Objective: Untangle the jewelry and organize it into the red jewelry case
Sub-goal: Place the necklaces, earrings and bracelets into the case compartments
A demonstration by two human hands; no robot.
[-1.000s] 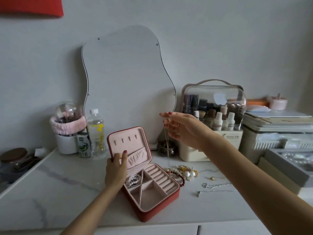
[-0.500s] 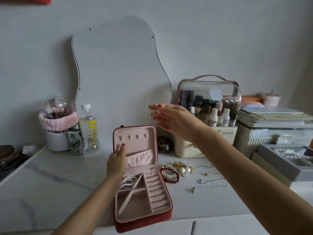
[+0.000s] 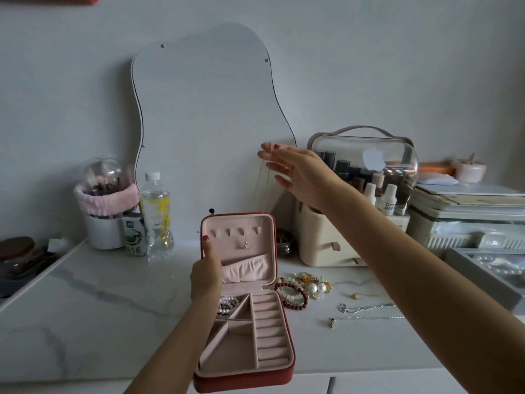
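White marble-look worktop [image 3: 85, 302] runs along a pale wall, and from my remote seat I read it from the left: a white cup [image 3: 103, 231] wrapped in a pink headband, a small green carton [image 3: 135, 237] and a clear water bottle [image 3: 156, 214] stand near the wall, with a wavy-edged mirror [image 3: 207, 123] leaning behind them. At the middle sits the red jewelry case [image 3: 244, 376], open, its pink lid upright. My left hand [image 3: 206, 274] rests at the lid's left edge, thumb pointing up along it, its grip loose on the rim as far as I can tell. A beaded bracelet [image 3: 227, 304] lies in the case's upper-left compartment. A thin necklace [image 3: 260, 194] hangs from my right hand [image 3: 295, 177], which is raised above the case with fingers stretched out, the chain looped over the fingertips; its small pendant dangles in front of the lid's hooks. Right of the case lies a pile of jewelry [image 3: 304, 288] with red beads and pearls, then two silver chains [image 3: 366, 312] laid apart on the worktop. Behind them stands a clear-lidded cosmetics box [image 3: 360, 194].
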